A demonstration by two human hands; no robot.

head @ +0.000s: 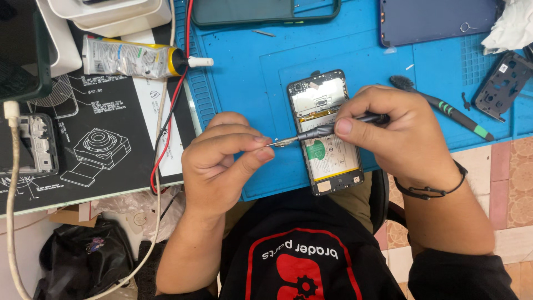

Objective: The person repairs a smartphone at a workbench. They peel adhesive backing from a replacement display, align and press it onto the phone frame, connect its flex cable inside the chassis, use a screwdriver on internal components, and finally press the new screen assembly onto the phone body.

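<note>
- Holding a slim dark screwdriver (338,126) in your right hand (394,133), you have thumb and fingers closed around its shaft, its tip aimed toward your left hand.
- Your left hand (222,161) is pinched narrow, thumb and forefinger meeting at the screwdriver's metal tip; whether something tiny sits between them cannot be told.
- One opened phone (326,133), back cover off and battery showing, lies on the blue work mat (244,72) directly beneath the screwdriver, between your two hands.
- Beyond your right hand lie one brush-ended tool with green bands (444,106) and one black inner frame piece (504,84).
- Farther from you, past the opened phone, are two more phone-shaped pieces: a dark green one (261,11) and a blue one (438,21).
- Beyond your left hand lies one glue tube (130,57), with one red wire (175,94) running past it.
</note>
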